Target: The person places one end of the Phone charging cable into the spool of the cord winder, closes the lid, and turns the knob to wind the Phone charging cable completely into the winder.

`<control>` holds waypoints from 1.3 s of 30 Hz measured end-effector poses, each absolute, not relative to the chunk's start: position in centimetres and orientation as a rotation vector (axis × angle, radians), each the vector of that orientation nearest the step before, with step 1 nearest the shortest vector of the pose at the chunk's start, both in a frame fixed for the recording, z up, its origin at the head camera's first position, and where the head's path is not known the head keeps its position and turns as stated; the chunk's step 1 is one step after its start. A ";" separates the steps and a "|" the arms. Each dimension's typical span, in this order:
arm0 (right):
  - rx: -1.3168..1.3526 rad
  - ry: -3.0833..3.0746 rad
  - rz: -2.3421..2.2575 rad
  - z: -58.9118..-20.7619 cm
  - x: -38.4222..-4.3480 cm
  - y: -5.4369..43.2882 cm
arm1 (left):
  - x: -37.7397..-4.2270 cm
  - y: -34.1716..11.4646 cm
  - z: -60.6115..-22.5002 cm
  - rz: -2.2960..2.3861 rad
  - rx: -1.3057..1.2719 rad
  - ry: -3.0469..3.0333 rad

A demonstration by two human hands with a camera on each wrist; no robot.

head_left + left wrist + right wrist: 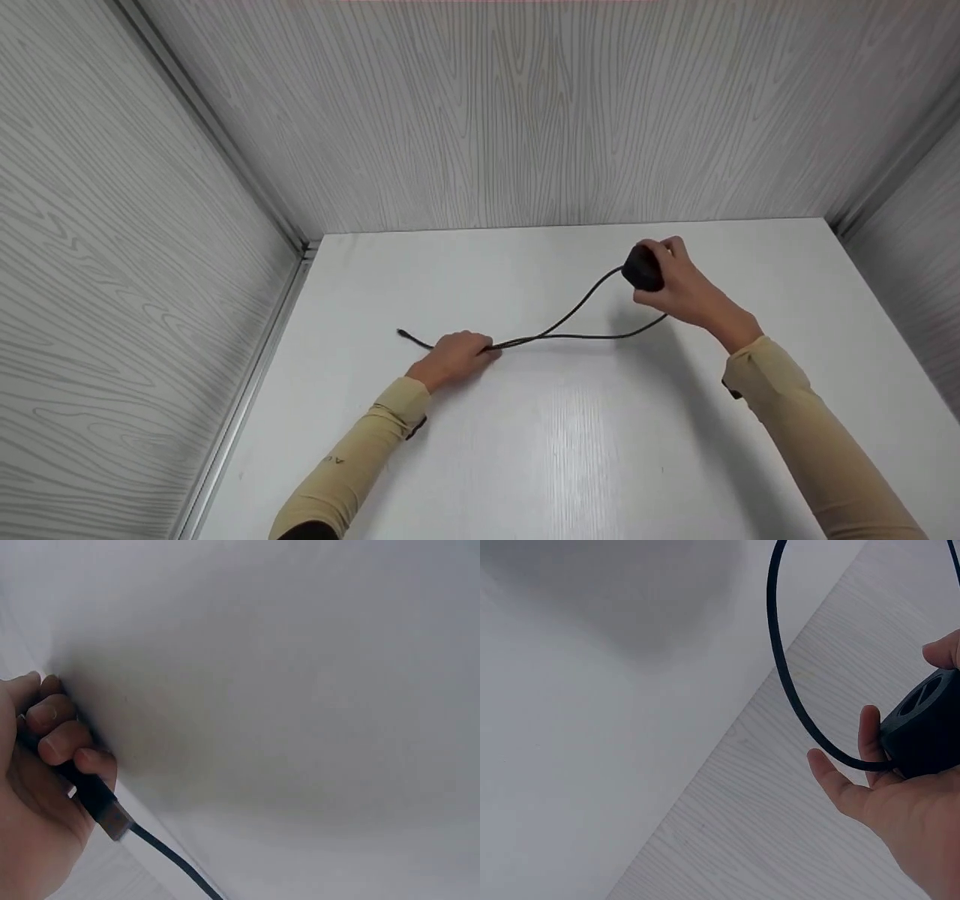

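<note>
My right hand [681, 285] holds a black rounded block [642, 268] above the white tabletop, thumb and fingers around its sides. In the right wrist view, the block [928, 731] shows a recessed oval on one face, and a black cable [787, 682] leaves its lower end. My left hand [456, 355] rests low at the table and grips the gathered cable [517, 341]. Two strands run from it toward the right hand. A thin cable end [403, 332] sticks out to the left. Within the left fingers a USB plug [114, 819] shows its metal tip, beside a strand [176, 859].
The white tabletop [570, 450] meets a wood-grain panel [517, 112] at the back. Similar panels stand on the left [97, 262] and right [919, 247], with a metal edge strip [251, 397] along the table's left side.
</note>
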State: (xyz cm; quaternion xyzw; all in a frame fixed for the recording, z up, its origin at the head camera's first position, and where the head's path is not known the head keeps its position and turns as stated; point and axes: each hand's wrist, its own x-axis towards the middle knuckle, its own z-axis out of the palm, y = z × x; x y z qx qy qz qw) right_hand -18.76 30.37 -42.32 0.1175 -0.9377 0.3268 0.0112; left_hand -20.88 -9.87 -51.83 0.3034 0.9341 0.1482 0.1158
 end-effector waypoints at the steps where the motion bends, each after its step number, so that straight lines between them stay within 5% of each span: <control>1: 0.357 -2.927 1.015 -42.3 -18.7 30.6 | -21.0 -10.2 -51.5 0.450 0.870 2.706; 25: 0.300 -2.964 1.045 -42.6 -18.4 31.5 | -24.4 -17.5 -49.1 0.802 0.519 2.211; 39: 0.324 -2.954 1.063 -42.9 -18.2 31.1 | -23.9 -17.0 -48.6 0.721 0.511 2.288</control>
